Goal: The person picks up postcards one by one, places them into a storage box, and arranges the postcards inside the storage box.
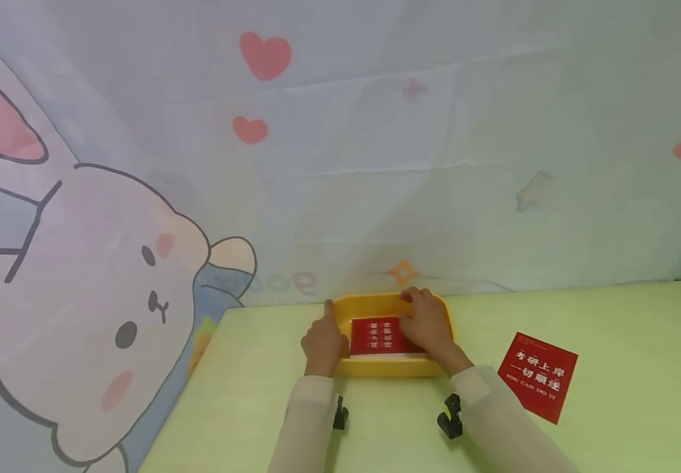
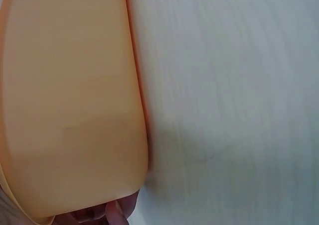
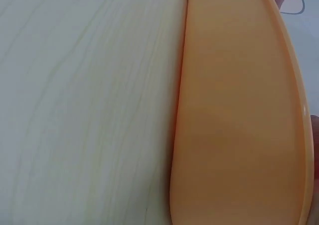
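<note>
A shallow yellow plastic basket (image 1: 387, 368) stands on the table near the back wall. Inside it lies a red booklet (image 1: 370, 335) with white characters and a white lower edge. My left hand (image 1: 322, 341) grips the basket's left end, its index finger along the rim; fingertips show past the basket's end in the left wrist view. Over the basket's right side, my right hand (image 1: 429, 323) reaches in with bent, parted fingers above the booklet's right part. Whether it touches the booklet is unclear. The right wrist view shows mostly the basket's outer wall (image 3: 239, 105).
Another red booklet (image 1: 538, 376) with white lettering lies tilted on the table to the right of the basket. The pale green tabletop (image 1: 624, 341) meets a hanging cloth (image 1: 364, 217) printed with a rabbit and hearts. Black wrist mounts (image 1: 450, 416) sit at both cuffs.
</note>
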{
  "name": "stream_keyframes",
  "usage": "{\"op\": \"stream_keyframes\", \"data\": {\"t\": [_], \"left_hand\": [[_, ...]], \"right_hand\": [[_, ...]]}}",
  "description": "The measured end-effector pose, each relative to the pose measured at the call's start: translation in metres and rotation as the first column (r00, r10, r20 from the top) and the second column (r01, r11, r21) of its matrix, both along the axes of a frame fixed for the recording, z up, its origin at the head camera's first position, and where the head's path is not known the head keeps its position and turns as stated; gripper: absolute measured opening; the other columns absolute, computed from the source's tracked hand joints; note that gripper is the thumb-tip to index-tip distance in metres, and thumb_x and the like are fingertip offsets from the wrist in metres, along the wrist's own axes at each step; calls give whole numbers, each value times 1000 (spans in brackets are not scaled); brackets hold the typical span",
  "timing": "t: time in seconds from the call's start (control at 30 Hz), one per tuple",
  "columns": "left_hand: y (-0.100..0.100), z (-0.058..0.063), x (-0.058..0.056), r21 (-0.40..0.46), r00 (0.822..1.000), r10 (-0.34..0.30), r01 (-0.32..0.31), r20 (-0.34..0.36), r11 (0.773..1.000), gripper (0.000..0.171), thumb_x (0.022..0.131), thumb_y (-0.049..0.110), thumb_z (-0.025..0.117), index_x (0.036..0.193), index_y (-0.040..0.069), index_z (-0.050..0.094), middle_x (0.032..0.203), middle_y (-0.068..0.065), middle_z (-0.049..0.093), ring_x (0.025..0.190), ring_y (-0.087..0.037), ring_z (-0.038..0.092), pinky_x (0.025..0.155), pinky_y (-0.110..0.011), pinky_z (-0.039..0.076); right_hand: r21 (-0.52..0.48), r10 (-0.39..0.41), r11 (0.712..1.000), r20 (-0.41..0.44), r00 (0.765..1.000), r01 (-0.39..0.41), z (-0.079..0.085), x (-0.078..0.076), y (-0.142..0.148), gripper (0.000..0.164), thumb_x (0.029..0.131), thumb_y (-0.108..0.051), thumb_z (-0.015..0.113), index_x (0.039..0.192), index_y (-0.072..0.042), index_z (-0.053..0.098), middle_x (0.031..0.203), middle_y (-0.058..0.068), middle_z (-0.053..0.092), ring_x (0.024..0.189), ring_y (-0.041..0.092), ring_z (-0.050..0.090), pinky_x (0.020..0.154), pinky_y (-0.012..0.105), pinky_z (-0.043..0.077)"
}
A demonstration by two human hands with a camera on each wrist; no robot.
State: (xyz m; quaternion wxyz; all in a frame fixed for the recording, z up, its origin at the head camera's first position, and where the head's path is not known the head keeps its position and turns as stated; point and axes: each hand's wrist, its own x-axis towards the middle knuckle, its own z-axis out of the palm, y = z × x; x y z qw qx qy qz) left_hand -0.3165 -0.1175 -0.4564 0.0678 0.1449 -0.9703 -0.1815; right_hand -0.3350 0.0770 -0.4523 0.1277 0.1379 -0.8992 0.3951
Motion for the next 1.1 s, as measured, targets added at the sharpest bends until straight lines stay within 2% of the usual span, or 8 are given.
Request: {"op": "stream_keyframes", "data": {"t": [0.13, 0.33, 0.6, 0.77, 0.97, 1.1], "left_hand": [[2, -2, 0, -2, 1000, 3, -3, -2, 1000, 80, 83, 12, 70, 152, 20, 33, 97, -17, 70, 71, -31, 62, 72, -49, 56], [1, -7, 0, 10, 1000, -13, 13, 8, 1000, 81, 83, 12, 70, 153, 20, 31, 99, -17, 69, 70, -30, 61, 71, -48, 56], [1, -1, 0, -8, 1000, -8, 8, 0, 1000, 82, 80, 13, 73, 151, 20, 33, 101, -20, 68, 74, -32, 62, 71, -48, 57], [0, 0, -2, 3, 1000, -14, 14, 17, 1000, 84, 80, 15, 74, 152, 20, 31, 106, -21, 67, 79, -33, 63, 73, -48, 56], [-2, -7, -7, -6, 1000, -9, 9, 28, 1000, 86, 79, 16, 76, 152, 20, 31, 100, -18, 68, 74, -31, 62, 70, -47, 56], [-2, -7, -7, -6, 999, -11, 11, 31, 1000, 86, 78, 17, 76, 152, 20, 31, 96, -17, 68, 71, -30, 61, 70, -47, 56]], "right_hand": [[-66, 0, 998, -36, 999, -2, 1, 3, 3, 31, 90, -6, 57, 120, 3, 60, 118, 23, 60, 107, 38, 57, 96, 50, 49], [-101, -17, 995, -6, 1000, 16, 6, 9, 4, 29, 92, -5, 57, 120, 3, 59, 119, 23, 58, 108, 38, 56, 94, 50, 49], [-198, 15, 980, -24, 1000, -20, 16, 11, 12, 29, 90, -1, 52, 119, 5, 55, 118, 24, 55, 109, 39, 57, 96, 51, 50], [-246, 24, 969, 20, 1000, -18, 21, 11, 21, 31, 92, -3, 49, 122, 3, 54, 124, 24, 54, 111, 37, 58, 98, 49, 51], [-263, -3, 965, 51, 999, 17, 21, 12, 33, 32, 91, -4, 47, 122, 2, 54, 124, 25, 56, 110, 38, 61, 98, 49, 51], [-270, -15, 962, 66, 998, 32, 20, 12, 38, 33, 91, -4, 46, 123, 2, 54, 124, 23, 56, 111, 38, 61, 98, 49, 51]]}}
